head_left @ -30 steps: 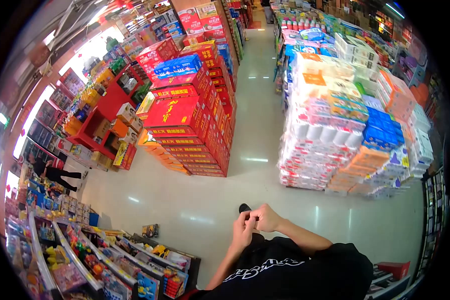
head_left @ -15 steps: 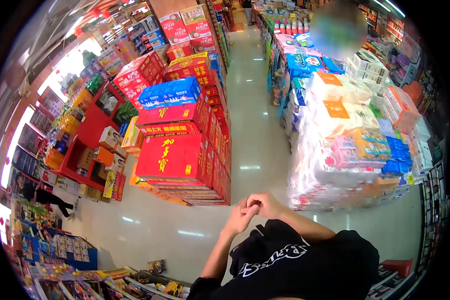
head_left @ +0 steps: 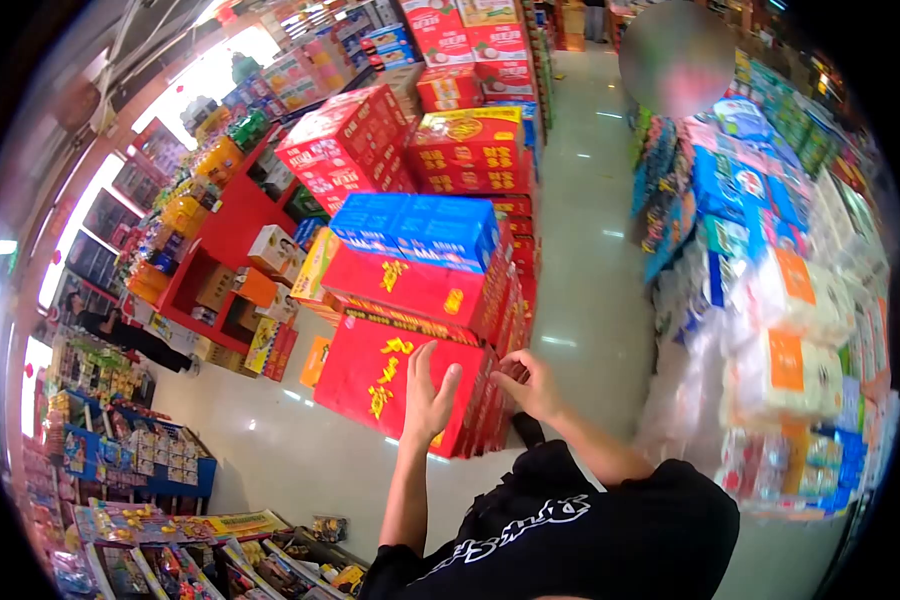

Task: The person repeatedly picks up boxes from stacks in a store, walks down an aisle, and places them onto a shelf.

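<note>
My left hand (head_left: 430, 396) is raised in front of a large red carton (head_left: 410, 372) with yellow characters, fingers stretched up and thumb apart. Close to the right edge of the same stack is my right hand (head_left: 534, 388), its fingers bent but spread, with nothing in them. Whether either hand touches the cardboard I cannot tell. Another red carton (head_left: 400, 285) lies on the stack, topped by blue packs (head_left: 415, 228).
To the right, toilet paper packs (head_left: 790, 375) are piled beside an aisle floor (head_left: 580, 200). More red boxes (head_left: 345, 145) stand behind the stack. A red shelf (head_left: 225, 245) and a person in black (head_left: 135, 335) are at left; a goods rack (head_left: 170, 565) fills the lower left.
My hands, clasped together before, have parted and reached forward to the red carton stack. The view has turned left and the stack is nearer.
</note>
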`<state>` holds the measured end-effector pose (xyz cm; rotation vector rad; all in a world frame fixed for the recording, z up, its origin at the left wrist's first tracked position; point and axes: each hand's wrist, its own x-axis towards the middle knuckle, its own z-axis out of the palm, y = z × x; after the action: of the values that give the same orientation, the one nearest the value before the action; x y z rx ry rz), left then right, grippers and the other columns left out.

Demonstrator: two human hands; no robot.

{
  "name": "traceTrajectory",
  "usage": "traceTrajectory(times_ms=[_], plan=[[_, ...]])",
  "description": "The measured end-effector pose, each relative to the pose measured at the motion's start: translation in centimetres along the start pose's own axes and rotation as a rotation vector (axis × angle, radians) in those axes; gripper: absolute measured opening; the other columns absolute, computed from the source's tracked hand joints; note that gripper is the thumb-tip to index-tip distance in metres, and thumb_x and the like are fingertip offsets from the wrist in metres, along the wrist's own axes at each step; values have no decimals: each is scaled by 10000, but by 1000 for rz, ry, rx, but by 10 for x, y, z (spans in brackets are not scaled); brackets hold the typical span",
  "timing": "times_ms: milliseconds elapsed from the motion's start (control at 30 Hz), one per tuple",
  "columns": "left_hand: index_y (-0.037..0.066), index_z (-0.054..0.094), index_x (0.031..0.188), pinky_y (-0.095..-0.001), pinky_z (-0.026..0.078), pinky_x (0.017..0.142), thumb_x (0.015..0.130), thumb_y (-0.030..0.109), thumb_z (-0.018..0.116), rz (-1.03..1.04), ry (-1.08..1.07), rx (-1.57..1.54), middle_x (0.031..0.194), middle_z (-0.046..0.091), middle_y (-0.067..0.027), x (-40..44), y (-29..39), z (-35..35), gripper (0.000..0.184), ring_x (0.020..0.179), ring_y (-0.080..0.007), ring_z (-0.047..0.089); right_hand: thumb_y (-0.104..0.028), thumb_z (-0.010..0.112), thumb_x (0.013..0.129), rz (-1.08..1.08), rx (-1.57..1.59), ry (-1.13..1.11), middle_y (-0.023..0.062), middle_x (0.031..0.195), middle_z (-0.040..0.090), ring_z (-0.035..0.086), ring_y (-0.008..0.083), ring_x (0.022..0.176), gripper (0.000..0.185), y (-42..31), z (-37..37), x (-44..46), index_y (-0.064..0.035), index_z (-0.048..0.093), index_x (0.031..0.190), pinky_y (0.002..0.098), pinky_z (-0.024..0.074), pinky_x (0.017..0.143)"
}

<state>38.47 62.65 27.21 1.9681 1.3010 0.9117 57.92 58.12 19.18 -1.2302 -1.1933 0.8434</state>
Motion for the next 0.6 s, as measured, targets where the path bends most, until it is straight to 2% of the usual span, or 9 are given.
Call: traceTrajectory(times_ms=[167,200,233,267,300,367,400,500,600], plan=[[-37,413,1423,-468,356,1105,979,298,600,-22,100,89,1429,403,-282,114,-18,-7,587,1339,-417,406,-155,813,800,-156,-85,161,98,959,618,613,210,845,336,2,3,112,-23,618,1040,330,492,758],[-34,402,1433,-474,357,1103,980,292,599,-18,134,129,1433,395,-286,134,-23,-3,592,1342,-420,400,-150,820,788,-127,-66,178,111,1033,597,602,241,890,395,4,6,130,-21,596,1087,341,488,802],[-31,392,1443,-480,358,1101,981,286,598,-14,166,169,1437,387,-291,152,-30,-1,597,1344,-423,395,-151,831,777,-218,-102,227,129,1095,568,586,264,957,462,3,7,144,-16,567,1131,357,479,848],[-6,365,1472,-484,381,1085,943,180,628,53,212,204,1426,375,-287,168,-34,1,619,1327,-432,404,-151,831,778,-268,-153,263,146,1128,551,569,279,1000,491,2,8,155,-12,548,1153,370,465,883],[23,359,1486,-475,391,1081,931,150,627,54,231,223,1421,374,-272,179,-35,3,629,1315,-420,417,-151,832,779,-325,-207,297,162,1160,533,552,294,1043,520,2,7,166,-8,529,1176,384,451,919],[83,347,1513,-457,410,1072,905,92,625,59,281,255,1410,370,-240,199,-37,6,669,1292,-394,443,-129,816,795,-377,-221,343,138,1150,523,548,251,1005,504,7,11,181,-9,522,1186,357,462,875],[100,390,1490,-462,439,1048,834,-17,633,96,327,289,1368,376,-236,206,-39,8,709,1268,-400,456,-119,809,804,-399,-224,362,126,1145,518,545,229,986,496,10,14,182,-9,518,1191,344,467,853],[77,435,1450,-467,447,1041,812,-51,627,115,317,355,1345,384,-243,211,-47,14,679,1250,-403,465,-130,780,832,-224,-110,245,181,1190,502,526,319,1088,490,28,15,179,4,499,1209,411,427,962],[41,459,1413,-471,427,1074,804,-58,628,79,338,285,1399,370,-269,203,-50,22,640,1301,-425,443,-77,714,871,-162,31,193,175,1225,479,521,289,1085,444,40,19,169,10,479,1238,386,431,942]])
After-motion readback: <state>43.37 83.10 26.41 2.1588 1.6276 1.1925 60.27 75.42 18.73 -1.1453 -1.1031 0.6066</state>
